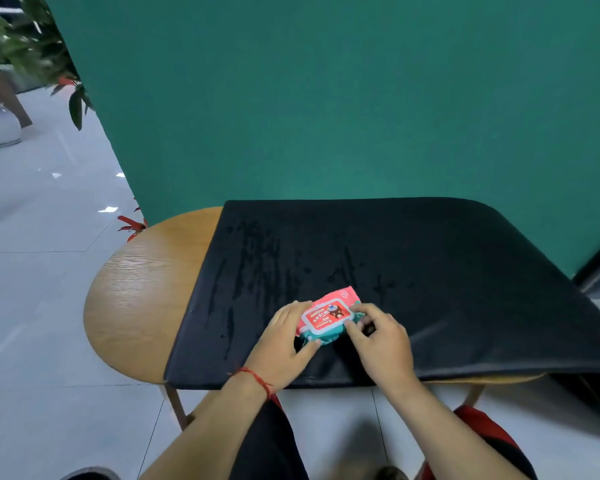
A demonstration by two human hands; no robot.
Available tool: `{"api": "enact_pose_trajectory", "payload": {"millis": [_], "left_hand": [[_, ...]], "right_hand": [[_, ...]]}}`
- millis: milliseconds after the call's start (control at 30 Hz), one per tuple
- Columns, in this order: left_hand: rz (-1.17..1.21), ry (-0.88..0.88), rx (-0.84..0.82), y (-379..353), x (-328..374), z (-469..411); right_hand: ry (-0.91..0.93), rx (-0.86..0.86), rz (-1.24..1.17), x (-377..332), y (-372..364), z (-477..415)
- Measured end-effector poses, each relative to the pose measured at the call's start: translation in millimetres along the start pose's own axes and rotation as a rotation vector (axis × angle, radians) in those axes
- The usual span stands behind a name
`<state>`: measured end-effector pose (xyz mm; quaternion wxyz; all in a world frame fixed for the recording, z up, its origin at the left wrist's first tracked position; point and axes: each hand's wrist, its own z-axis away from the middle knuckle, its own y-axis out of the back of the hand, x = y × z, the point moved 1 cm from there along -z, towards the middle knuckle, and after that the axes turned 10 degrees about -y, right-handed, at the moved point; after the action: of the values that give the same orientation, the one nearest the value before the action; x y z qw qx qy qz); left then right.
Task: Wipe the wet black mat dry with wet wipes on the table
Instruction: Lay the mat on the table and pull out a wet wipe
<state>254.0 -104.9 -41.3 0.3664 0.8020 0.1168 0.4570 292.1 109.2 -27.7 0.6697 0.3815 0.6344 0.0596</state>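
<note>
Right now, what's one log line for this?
left hand: holds wipes pack | right hand: pinches same pack | black mat: wet streaks at left

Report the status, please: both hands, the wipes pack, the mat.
Left hand holds wipes pack on black mat. Right hand pinches its right end. Wet streaks on mat, no wipe out yet. Nothing blocking.

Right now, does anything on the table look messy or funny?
Yes. Dark water streaks run across the left half of the black mat, so it is wet. The mat is also bigger than the round wooden table: its right side hangs off the edge and droops.
</note>
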Motion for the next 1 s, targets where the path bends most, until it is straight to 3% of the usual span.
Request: {"api": "enact_pose_trajectory", "payload": {"millis": [133,200,300,400,1000], "left_hand": [[-0.138,-0.061,-0.027,-4,-2,4],[-0.125,-0.052,-0.018,-6,-3,4],[-0.060,0.015,0.017,-7,-5,1],[-0.099,0.022,0.010,-8,-5,-1],[-0.122,-0.018,0.050,-9,-2,-2]], "right_hand": [[0.192,-0.028,0.202,-2,0,-17],[0.272,-0.131,0.317,-9,-2,-28],[0.284,-0.340,0.446,-21,-7,-42],[0.287,-0.416,0.515,-25,-13,-47],[0.420,-0.129,0.186,-9,9,-4]]}}
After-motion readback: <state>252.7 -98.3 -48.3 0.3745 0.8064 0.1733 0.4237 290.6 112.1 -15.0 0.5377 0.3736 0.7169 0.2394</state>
